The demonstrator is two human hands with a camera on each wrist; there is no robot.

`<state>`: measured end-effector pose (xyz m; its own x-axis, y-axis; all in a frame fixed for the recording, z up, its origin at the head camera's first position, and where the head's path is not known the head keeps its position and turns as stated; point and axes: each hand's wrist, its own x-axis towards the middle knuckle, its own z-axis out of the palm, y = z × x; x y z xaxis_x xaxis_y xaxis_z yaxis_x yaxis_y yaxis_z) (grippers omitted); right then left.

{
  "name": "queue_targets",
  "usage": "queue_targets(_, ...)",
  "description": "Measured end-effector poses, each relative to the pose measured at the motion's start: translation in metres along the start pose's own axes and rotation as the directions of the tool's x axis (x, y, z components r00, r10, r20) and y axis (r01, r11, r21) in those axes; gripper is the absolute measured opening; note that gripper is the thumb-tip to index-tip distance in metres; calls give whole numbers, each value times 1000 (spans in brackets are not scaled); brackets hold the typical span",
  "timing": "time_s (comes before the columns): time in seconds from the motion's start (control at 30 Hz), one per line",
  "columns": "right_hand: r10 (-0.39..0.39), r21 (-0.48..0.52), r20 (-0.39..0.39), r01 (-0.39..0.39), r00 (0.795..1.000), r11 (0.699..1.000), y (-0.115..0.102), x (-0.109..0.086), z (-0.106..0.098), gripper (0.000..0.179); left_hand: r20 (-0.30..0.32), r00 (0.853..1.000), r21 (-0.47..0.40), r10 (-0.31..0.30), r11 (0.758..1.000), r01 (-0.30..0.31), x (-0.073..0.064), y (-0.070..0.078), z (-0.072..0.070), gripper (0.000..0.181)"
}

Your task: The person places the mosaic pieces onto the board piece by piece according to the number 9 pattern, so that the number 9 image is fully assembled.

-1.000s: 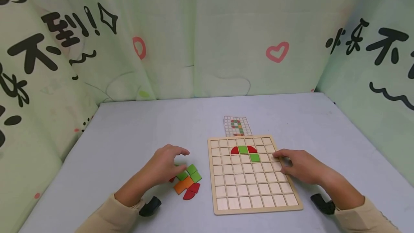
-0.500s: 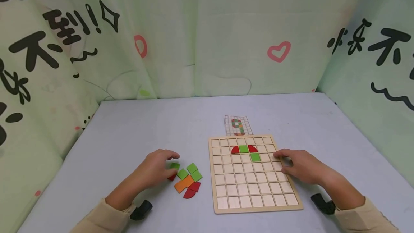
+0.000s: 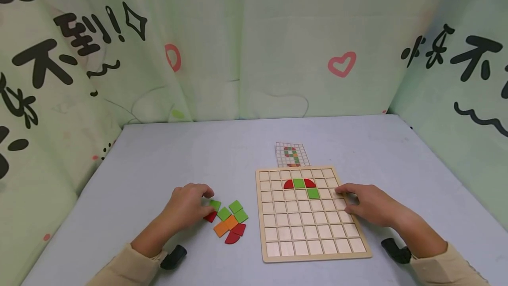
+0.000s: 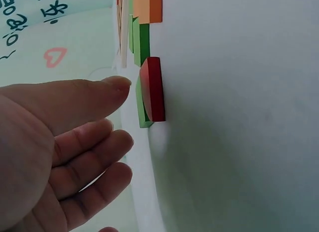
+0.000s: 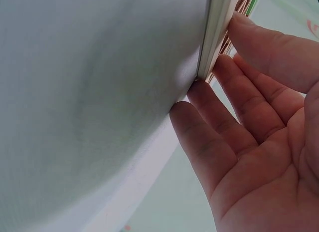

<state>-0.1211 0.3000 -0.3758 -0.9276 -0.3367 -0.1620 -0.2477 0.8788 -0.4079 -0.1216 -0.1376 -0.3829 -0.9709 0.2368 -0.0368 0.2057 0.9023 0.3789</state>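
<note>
At the left end of a small group of tiles, my left hand [image 3: 185, 208] hovers with thumb and fingers apart. Closest to its thumb are a green square tile [image 3: 215, 205] and a red curved tile [image 3: 210, 217]; the left wrist view shows a gap between thumb [image 4: 112, 95] and red tile [image 4: 155, 90]. My right hand [image 3: 371, 204] touches the right edge of a wooden grid board [image 3: 291, 220], thumb on the rim and fingers beside it. Upon the board lie two red curved tiles [image 3: 288, 184] and two green square tiles [image 3: 313, 193].
Beside the board's left edge lie more green tiles [image 3: 235, 207], orange tiles [image 3: 222, 229] and red tiles [image 3: 232, 238]. A printed pattern card [image 3: 281, 159] lies behind the board on the white table [image 3: 190, 149]. Patterned curtains [image 3: 270, 56] surround the table.
My left hand has drawn back leftward from above the tiles, uncovering the green and red ones at the left end. The right hand stays on the board's edge.
</note>
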Motion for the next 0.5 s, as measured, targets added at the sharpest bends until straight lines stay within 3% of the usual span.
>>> queue_targets(0.13, 2, -1, -2, -2, 1000, 1000, 0, 0, 0, 45, 22, 1000, 7, -22, 1000, 22, 2, 0, 3, 26)
queue_targets(0.5, 3, 0, -2, -3, 1000, 1000, 0, 0, 0, 45, 19, 1000, 11, 0, 1000, -1, 4, 1, 8, 26)
